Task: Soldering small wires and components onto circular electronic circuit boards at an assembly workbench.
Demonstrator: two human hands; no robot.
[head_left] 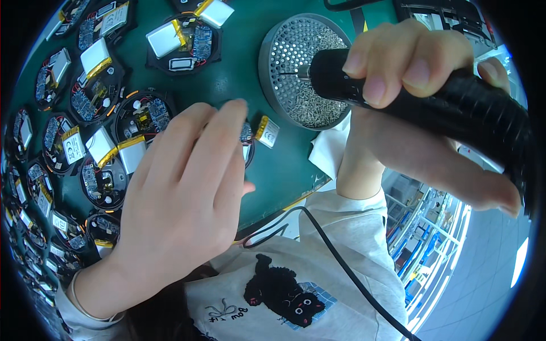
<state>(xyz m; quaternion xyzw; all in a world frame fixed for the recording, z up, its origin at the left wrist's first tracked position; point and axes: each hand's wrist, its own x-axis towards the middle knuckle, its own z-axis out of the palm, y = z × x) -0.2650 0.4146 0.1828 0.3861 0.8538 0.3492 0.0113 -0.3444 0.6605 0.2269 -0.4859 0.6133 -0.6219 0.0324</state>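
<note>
My right hand (415,74) is closed around a black electric screwdriver (392,113), held sideways with its thin bit pointing left over a round grey screw tray (266,74). Small silver screws (318,108) lie heaped on the tray's perforated plate. My left hand (187,187) curls down over a round black device (250,152) and grips it, covering most of it. At its right edge show a bit of blue circuit board and a small silver battery (268,132) with yellow tape. How the fingertips sit on the device is hidden.
Many similar open round devices (151,116) with boards and batteries crowd the green table (278,182) on the left. A white cloth or paper (330,150) lies by the tray. A black cable (324,238) hangs across my shirt. Black equipment (443,20) stands at the far right.
</note>
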